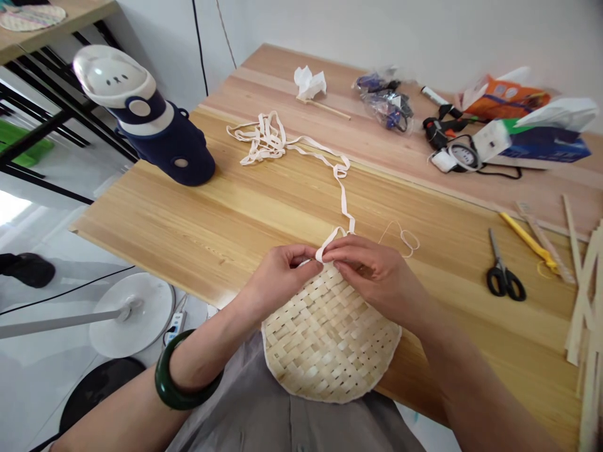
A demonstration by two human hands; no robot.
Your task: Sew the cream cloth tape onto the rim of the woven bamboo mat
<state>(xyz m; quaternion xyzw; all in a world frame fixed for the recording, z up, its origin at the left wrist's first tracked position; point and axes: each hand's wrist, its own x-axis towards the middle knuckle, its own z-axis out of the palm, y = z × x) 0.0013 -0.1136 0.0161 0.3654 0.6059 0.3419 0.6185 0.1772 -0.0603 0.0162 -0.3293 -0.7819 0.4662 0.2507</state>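
Note:
A pale woven fan-shaped mat (325, 339) lies over the table's near edge in front of me. My left hand (277, 273) pinches its far rim together with a white ribbon (343, 188). My right hand (372, 270) is closed on the same rim and ribbon end, fingertips touching the left hand's. The ribbon runs away across the table to a loose tangle (264, 141). A thin thread loop (405, 238) lies just right of my right hand. A green bangle (176, 376) sits on my left wrist.
A navy and white bottle (151, 119) lies at the table's left. Black scissors (504, 276), a yellow tool (527, 242) and bamboo strips (584, 295) lie at the right. Crumpled tissue (309, 81), plastic bags (386, 100), cables and packets (509, 100) line the back. A fan base (132, 314) stands on the floor.

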